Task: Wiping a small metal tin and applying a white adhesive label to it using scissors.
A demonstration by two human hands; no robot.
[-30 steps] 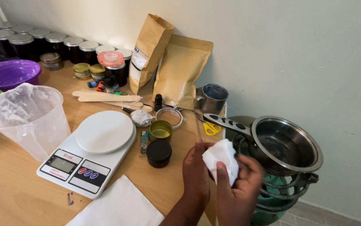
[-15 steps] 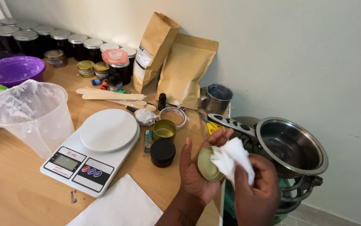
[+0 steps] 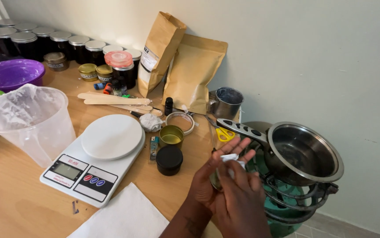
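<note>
low in the frame, right of centre, the right hand (image 3: pixel 242 200) lies over the left hand (image 3: pixel 214 176), fingers curled and pressing a white tissue (image 3: pixel 230 158) into the left palm. the left fingers are spread open, tips pointing up-right. whether a tin sits under the tissue i cannot tell. just left, a black lid (image 3: pixel 169 159) and an open gold tin (image 3: pixel 171 135) stand on the table (image 3: pixel 5 207). a white paper (image 3: pixel 124 218) lies at the bottom edge. left of centre sits a scale (image 3: pixel 95 158), beside it a plastic jug (image 3: pixel 29 121). right, a steel pan (image 3: pixel 302 152) rests on a burner. farther up, two brown bags (image 3: pixel 181 66) lean on the wall; dark jars (image 3: pixel 44 39) line the upper left.
</note>
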